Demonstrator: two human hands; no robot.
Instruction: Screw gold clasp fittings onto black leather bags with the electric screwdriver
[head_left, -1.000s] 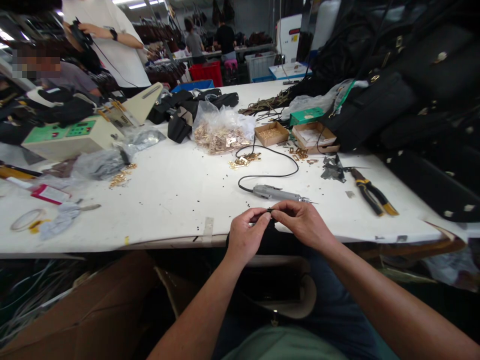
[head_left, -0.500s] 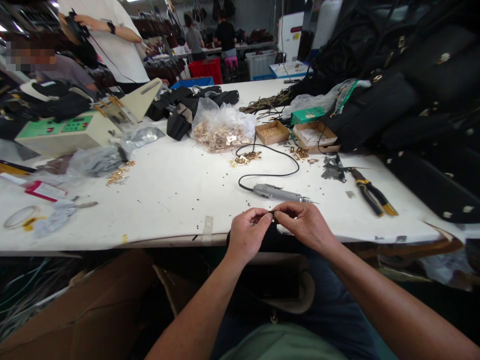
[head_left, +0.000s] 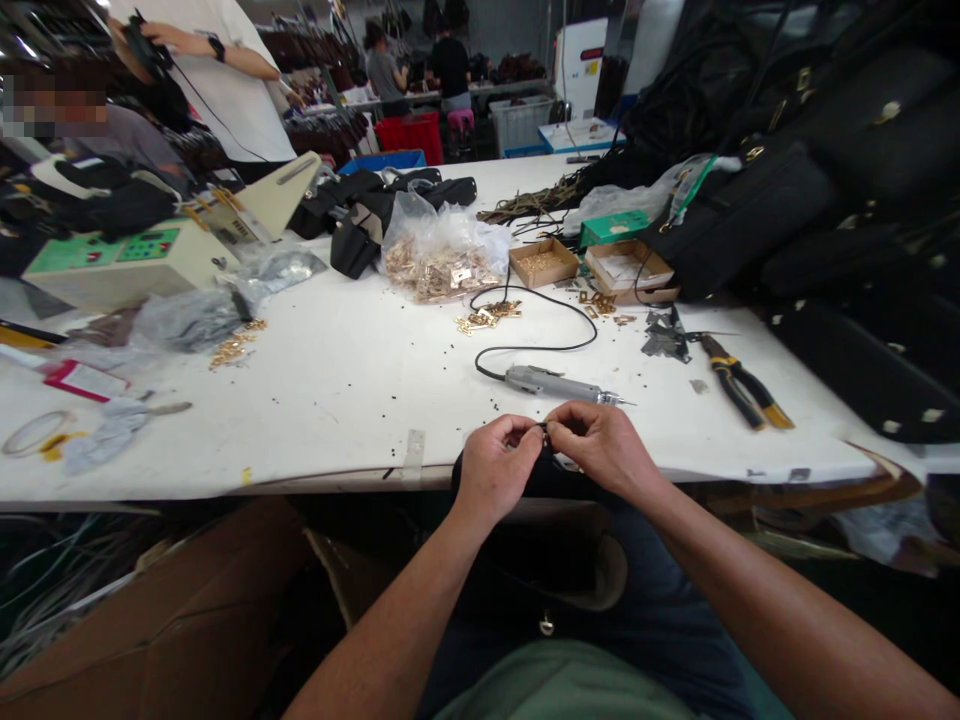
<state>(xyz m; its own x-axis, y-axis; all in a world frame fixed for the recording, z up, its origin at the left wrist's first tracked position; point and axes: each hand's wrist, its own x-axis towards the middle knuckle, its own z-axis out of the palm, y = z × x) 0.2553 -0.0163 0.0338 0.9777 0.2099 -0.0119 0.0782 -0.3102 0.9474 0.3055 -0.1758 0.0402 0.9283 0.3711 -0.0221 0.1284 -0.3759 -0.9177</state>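
At the table's front edge my left hand (head_left: 496,468) and my right hand (head_left: 604,448) meet, fingertips pinched together. Between them is a small dark piece (head_left: 544,428), mostly hidden by the fingers; I cannot tell whether it is part of the bag below. That black bag (head_left: 546,590) with a pale inner edge lies across my lap, a small metal fitting showing on it. Just beyond the hands a grey electric screwdriver (head_left: 559,384) rests on the table, its bit pointing right and its black cord curling away behind.
Black-and-yellow pliers (head_left: 742,382) lie to the right, below piled black bags (head_left: 817,250). Farther back are a plastic bag of gold fittings (head_left: 446,265) and a cardboard box of small gold parts (head_left: 544,264). A machine (head_left: 142,260) stands left, with people beyond.
Both hands hold nearly the same pinch, with only slight finger movement. The whole view has shifted a little; tools and parts on the table have stayed put.
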